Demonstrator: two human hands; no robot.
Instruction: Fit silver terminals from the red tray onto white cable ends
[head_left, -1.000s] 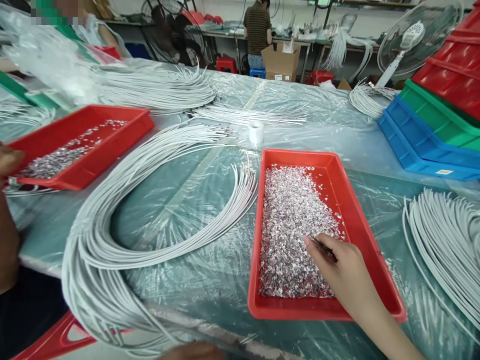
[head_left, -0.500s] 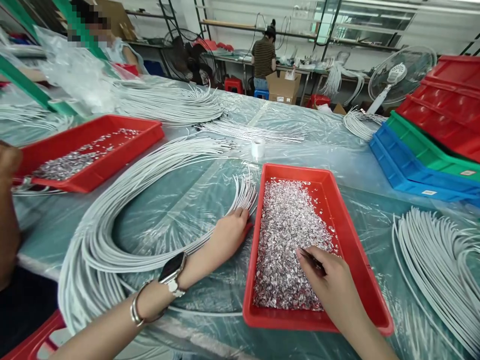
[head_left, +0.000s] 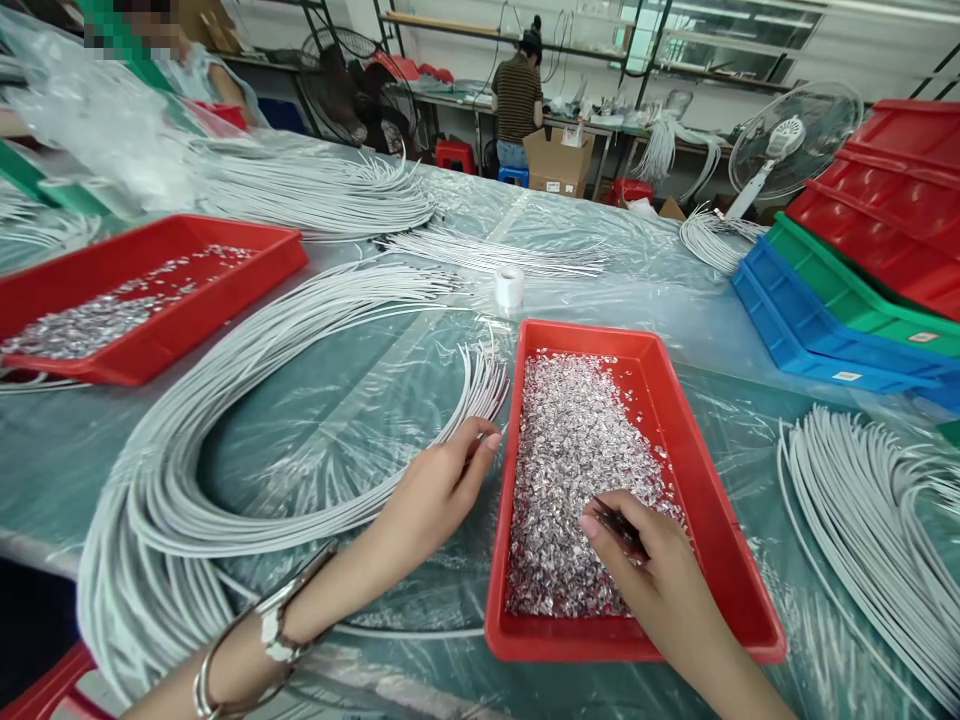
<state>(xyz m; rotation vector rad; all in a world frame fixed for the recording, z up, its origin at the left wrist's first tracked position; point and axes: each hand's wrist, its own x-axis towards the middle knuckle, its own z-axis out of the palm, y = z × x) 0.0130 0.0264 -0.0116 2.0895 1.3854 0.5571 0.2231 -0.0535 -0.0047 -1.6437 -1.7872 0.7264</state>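
Observation:
A red tray (head_left: 701,480) in front of me holds a heap of small shiny metal pieces (head_left: 570,460). My right hand (head_left: 649,570) rests inside it on the heap, fingers pinched round a thin dark thing I cannot name. My left hand (head_left: 439,490) lies just left of the tray, its fingers curled and closing on the ends of a large curved bundle of white wires (head_left: 225,430) that sweeps across the plastic-covered table (head_left: 360,370). A watch and a bangle sit on my left wrist.
A second red tray (head_left: 187,300) with metal pieces stands at the left. More white wire bundles lie at the right (head_left: 870,510) and at the back (head_left: 322,195). A small tape roll (head_left: 509,287), stacked blue, green and red bins (head_left: 847,290), fans and people at the back.
My left hand came into view from below and reached the wire ends by the tray, then its fingers closed on them. My right hand shifted slightly left on the heap.

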